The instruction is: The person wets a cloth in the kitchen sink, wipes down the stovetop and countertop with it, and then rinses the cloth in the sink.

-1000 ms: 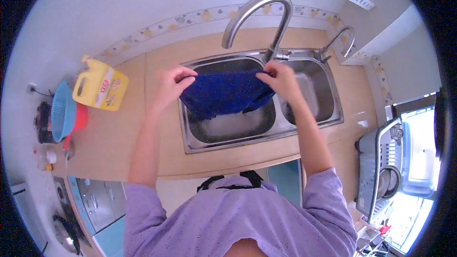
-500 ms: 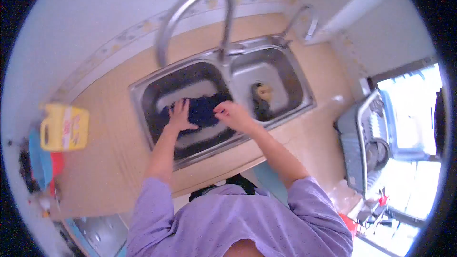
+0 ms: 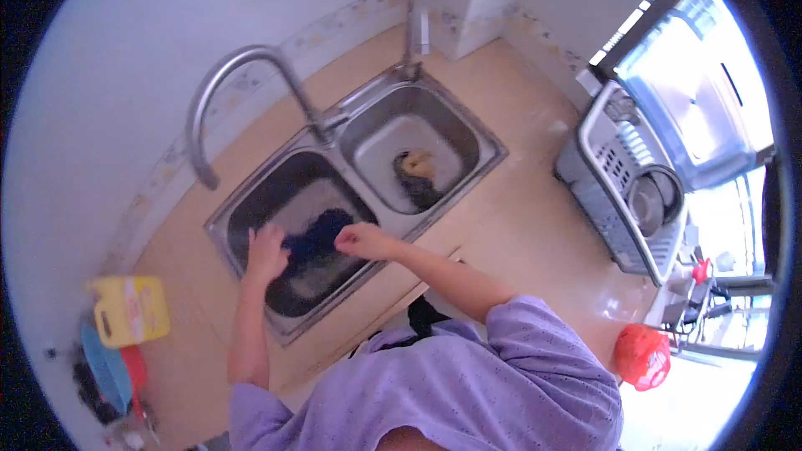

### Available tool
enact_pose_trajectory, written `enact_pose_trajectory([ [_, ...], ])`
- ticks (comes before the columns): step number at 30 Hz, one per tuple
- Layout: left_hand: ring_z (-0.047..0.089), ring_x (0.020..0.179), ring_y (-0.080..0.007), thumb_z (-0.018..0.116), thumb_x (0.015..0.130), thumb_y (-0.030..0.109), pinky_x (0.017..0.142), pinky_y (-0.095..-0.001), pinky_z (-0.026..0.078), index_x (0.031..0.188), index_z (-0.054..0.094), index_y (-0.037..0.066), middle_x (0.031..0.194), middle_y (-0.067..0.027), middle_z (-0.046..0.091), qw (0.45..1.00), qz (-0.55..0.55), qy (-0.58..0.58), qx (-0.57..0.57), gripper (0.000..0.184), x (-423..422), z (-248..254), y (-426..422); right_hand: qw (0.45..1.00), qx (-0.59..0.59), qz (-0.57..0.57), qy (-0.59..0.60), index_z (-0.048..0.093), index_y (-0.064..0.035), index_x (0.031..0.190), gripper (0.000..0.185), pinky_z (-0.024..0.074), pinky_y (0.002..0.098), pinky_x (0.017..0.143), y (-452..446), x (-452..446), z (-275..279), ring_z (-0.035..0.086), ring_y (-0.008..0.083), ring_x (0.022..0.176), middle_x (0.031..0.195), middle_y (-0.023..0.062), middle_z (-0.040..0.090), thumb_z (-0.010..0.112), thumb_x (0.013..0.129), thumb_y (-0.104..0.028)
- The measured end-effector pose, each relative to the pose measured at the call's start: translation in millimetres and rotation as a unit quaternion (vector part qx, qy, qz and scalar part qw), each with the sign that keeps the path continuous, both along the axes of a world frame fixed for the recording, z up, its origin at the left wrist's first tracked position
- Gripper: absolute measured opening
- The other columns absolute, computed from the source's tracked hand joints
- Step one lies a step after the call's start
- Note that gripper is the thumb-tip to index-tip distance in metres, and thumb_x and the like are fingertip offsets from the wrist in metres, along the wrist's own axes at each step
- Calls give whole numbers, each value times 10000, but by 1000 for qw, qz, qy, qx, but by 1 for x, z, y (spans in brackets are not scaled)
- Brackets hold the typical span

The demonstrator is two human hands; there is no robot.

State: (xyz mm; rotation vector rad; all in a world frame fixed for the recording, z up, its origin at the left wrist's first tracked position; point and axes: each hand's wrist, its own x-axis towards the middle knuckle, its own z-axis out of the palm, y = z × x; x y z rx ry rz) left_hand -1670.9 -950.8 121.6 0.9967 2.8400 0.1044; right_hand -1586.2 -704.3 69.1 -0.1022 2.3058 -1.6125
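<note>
The dark blue fabric cloth (image 3: pixel 320 236) lies in the left steel sink basin (image 3: pixel 292 291), between the two grips. Left grip (image 3: pixel 268 252): fingers spread, at the cloth's left end; contact cannot be confirmed. Right grip (image 3: pixel 361 241): fingers curled at its right end; whether it grasps cloth cannot be told. The curved metal faucet (image 3: pixel 251 58) stands behind, not obstructing either grip.

The cloth (image 3: pixel 320 232) lies in the sink's left basin (image 3: pixel 292 288), behind the counter's edge (image 3: pixel 368 330).
</note>
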Motion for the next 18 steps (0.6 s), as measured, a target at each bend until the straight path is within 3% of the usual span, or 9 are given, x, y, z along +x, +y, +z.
enact_pose_trajectory([
  [2, 554, 1016, -372, 670, 722, 47, 924, -439, 426, 1038, 558, 11, 1085, -159, 563, 979, 84, -93, 161, 337, -11, 56, -8, 962, -196, -23, -187, 589, -20, 1090, 370, 519, 278, 608, -13, -10, -23, 602, 139, 746, 920, 48, 617, 579, 901, -337],
  [3, 567, 1000, -344, 661, 736, 27, 879, -402, 450, 1051, 547, 3, 1073, -144, 564, 979, 70, -56, 182, 335, -11, 88, -8, 939, -241, -48, -241, 535, -14, 1167, 447, 537, 305, 650, -20, -13, -24, 595, 157, 793, 1018, 81, 584, 558, 908, -377],
  [4, 580, 984, -316, 651, 749, 6, 833, -366, 474, 1063, 537, -4, 1061, -129, 565, 978, 54, -18, 200, 334, -6, 113, -7, 916, -265, -76, -293, 490, -23, 1223, 519, 551, 377, 706, -27, -17, -16, 594, 204, 875, 1109, 117, 548, 538, 911, -435],
  [6, 584, 972, -239, 630, 781, -6, 821, -337, 479, 1093, 534, -2, 1045, -90, 568, 933, 86, -106, 334, 326, 4, 136, -16, 848, -366, -127, -362, 370, 59, 1299, 763, 512, 534, 828, -42, -22, -17, 558, 388, 1047, 1229, 216, 480, 534, 871, -552],
  [8, 579, 972, -176, 613, 807, -15, 813, -311, 485, 1112, 535, -1, 1035, -58, 567, 887, 91, -160, 424, 315, 19, 154, -25, 790, -399, -177, -430, 317, 97, 1314, 818, 503, 557, 841, -57, -32, 15, 530, 426, 1087, 1269, 245, 446, 516, 873, -563],
  [11, 569, 981, -129, 604, 827, -11, 805, -289, 497, 1120, 544, 5, 1041, -37, 569, 838, 100, -209, 493, 300, 34, 166, -33, 732, -444, -233, -462, 413, 98, 1243, 636, 513, 529, 845, -77, -49, 62, 573, 388, 1030, 1198, 230, 511, 503, 924, -445],
  [14, 583, 968, -135, 623, 838, 44, 789, -296, 510, 1127, 559, 20, 1055, -47, 591, 753, 167, -245, 588, 297, 38, 147, -55, 776, -482, -156, -375, 528, 72, 1104, 390, 532, 484, 823, -109, -78, 10, 620, 330, 934, 1038, 195, 595, 484, 928, -273],
  [15, 588, 961, -136, 629, 846, 75, 782, -301, 514, 1133, 563, 27, 1051, -53, 601, 715, 196, -252, 622, 299, 31, 129, -69, 773, -483, -139, -386, 581, 30, 966, 224, 542, 448, 780, -114, -80, -2, 636, 284, 833, 896, 154, 623, 444, 883, -127],
  [18, 602, 950, -140, 625, 875, 175, 793, -321, 513, 1158, 568, 44, 1048, -64, 627, 622, 246, -275, 690, 317, 7, 57, -116, 751, -513, -139, -392, 573, 21, 947, 204, 544, 445, 741, -131, -82, -25, 625, 281, 793, 876, 147, 617, 432, 882, -112],
])
